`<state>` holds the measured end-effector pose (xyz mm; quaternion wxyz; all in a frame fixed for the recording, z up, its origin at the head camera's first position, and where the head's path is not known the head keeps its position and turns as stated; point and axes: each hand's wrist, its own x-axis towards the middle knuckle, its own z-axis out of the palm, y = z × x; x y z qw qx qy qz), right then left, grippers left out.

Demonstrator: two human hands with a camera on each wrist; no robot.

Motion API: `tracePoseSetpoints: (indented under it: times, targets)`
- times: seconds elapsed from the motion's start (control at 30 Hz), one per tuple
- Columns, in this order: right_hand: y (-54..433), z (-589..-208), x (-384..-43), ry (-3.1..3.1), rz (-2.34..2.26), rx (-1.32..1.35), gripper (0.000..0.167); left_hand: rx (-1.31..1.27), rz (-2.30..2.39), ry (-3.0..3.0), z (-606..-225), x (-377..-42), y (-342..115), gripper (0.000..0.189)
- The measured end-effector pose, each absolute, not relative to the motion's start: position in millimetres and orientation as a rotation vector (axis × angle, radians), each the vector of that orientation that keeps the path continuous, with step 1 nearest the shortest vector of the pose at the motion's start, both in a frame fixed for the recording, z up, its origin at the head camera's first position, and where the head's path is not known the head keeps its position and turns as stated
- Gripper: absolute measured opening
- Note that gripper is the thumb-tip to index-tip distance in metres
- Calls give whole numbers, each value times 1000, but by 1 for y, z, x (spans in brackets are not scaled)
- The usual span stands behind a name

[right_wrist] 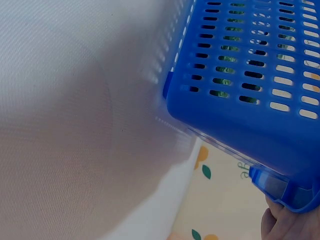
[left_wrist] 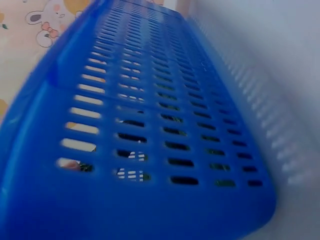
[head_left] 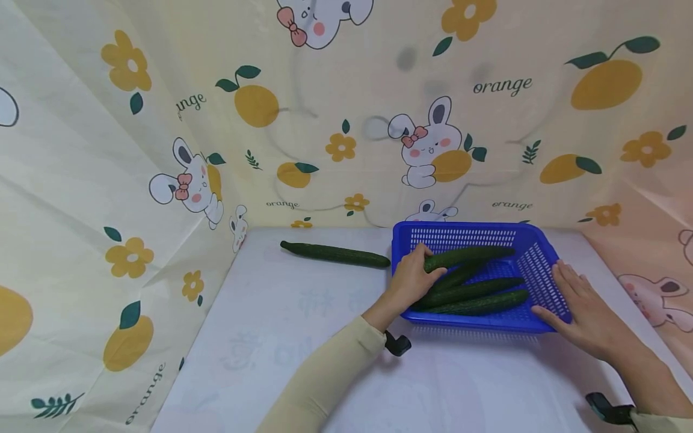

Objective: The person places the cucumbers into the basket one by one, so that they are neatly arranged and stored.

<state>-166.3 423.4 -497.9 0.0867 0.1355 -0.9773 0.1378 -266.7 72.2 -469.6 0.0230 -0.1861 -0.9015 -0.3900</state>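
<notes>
In the head view, a blue plastic basket [head_left: 476, 325] with slotted walls holds several dark green cucumbers. My left hand [head_left: 412, 278] reaches over its left rim and holds the left end of the topmost cucumber [head_left: 476, 255] between thumb and fingers. Under that one, further cucumbers [head_left: 479, 302] lie side by side on the basket floor. My right hand [head_left: 585, 313] rests against the basket's right rim, fingers extended and thumb apart. The left wrist view is filled by the basket wall [left_wrist: 150, 210], with only a fingertip glimpsed through a slot.
A single cucumber [head_left: 335, 254] lies on the white tabletop [head_left: 260, 337], its right end close to the basket's left side. A patterned cloth [head_left: 346, 96] with rabbits and oranges hangs behind and along both sides. Black wrist cameras [head_left: 397, 344] sit on both arms.
</notes>
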Motion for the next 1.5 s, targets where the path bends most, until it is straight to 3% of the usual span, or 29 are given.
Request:
tracePoseSetpoints:
  times: [0.33, 0.6, 0.97, 1.5]
  targets:
    - [423, -498, -166, -2912, 418, 402, 104, -612, -1068, -2882, -473, -270, 79, 39]
    - [422, -498, -165, -2916, 425, 396, 105, -687, -1188, -2789, -464, -270, 63, 23]
    - [423, -499, -166, -2912, 421, 392, 104, -726, -1292, -2625, -462, -299, -16, 23]
    - [422, -498, -166, -2916, 431, 392, 104, -540, -1046, -2818, -499, -340, -139, 37]
